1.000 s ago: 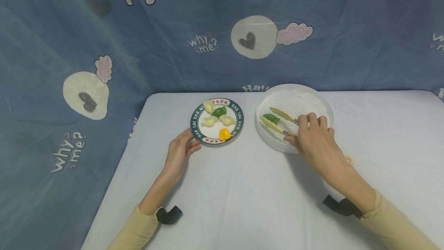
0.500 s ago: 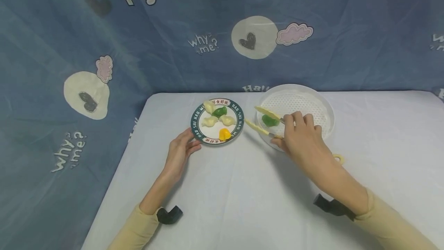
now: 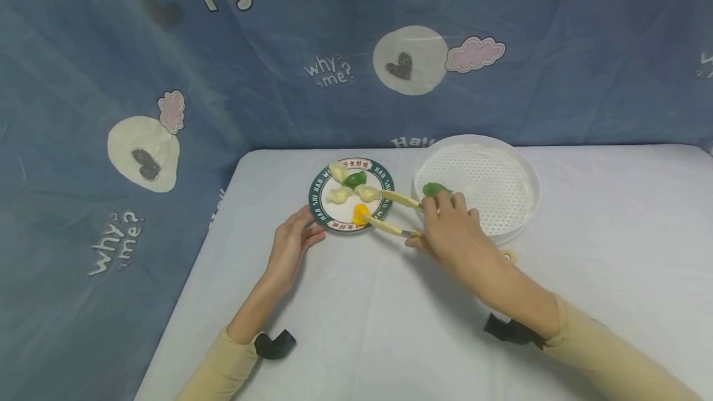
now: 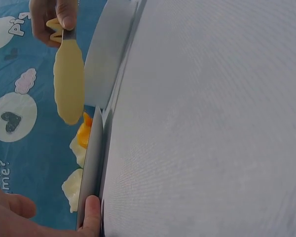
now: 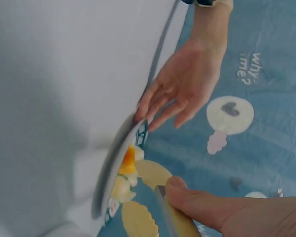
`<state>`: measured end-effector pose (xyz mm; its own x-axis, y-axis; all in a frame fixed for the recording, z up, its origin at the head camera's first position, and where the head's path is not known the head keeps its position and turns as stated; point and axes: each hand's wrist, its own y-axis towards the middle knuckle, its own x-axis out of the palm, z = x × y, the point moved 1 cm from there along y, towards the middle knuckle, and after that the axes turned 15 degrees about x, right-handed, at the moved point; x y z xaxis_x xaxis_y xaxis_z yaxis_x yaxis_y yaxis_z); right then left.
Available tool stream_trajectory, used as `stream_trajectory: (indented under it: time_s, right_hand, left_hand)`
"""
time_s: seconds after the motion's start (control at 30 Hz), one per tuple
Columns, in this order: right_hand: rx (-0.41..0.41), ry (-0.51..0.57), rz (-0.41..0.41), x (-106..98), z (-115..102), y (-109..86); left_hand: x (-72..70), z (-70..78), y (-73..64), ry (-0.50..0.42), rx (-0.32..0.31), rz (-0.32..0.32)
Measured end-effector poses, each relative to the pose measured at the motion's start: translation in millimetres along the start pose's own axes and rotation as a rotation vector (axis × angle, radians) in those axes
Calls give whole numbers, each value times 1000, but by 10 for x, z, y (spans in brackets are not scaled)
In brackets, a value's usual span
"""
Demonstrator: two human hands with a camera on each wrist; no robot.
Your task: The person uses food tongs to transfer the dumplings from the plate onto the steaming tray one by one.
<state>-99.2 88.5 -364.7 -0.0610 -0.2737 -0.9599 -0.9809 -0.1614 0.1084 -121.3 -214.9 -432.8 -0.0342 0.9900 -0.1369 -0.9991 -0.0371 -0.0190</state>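
Observation:
My right hand [image 3: 462, 246] grips a pair of pale yellow tongs [image 3: 401, 200], their two arms spread. In the head view the tips reach over the right side of a green-rimmed plate [image 3: 315, 203]. One tip lies by a cream dumpling [image 3: 367, 193], the other by an orange dumpling [image 3: 359, 214]; whether they touch is unclear. More cream dumplings [image 3: 339, 195] and a green dumpling [image 3: 354, 179] sit on the plate. My left hand [image 3: 289, 246] touches the plate's near-left rim, with extended fingers [image 5: 158, 101] in the right wrist view.
To the right of the plate stands a round white perforated tray [image 3: 509, 190] with a green dumpling [image 3: 436, 189] at its left side, partly behind my right hand. A white cloth [image 3: 356, 314] covers the table. Behind hangs a blue printed curtain [image 3: 278, 110].
My right hand has carried the spread tongs left from the tray to over the plate. The green dumpling stays in the tray. My left hand remains at the plate rim.

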Motion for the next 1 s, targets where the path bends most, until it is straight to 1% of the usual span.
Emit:
stream_trajectory:
  time_s: [0.27,0.43,0.57,0.7,0.83,1.0]
  right_hand:
    - [-21,24,-26,82,-104,33]
    - [-48,2,-9,129,-140,57]
    - [-44,-3,-8,166,-161,111]
    - [-29,10,-53,199,-189,173]
    - [-26,12,-103,242,-211,200]
    - [-38,10,-108,276,-227,184]
  left_hand:
    - [8,-16,6,22,12,-3]
    - [19,-15,18,13,2,1]
    - [37,5,32,11,6,2]
    - [48,18,41,28,13,9]
    - [43,11,31,42,2,14]
    - [32,-9,21,48,-4,20]
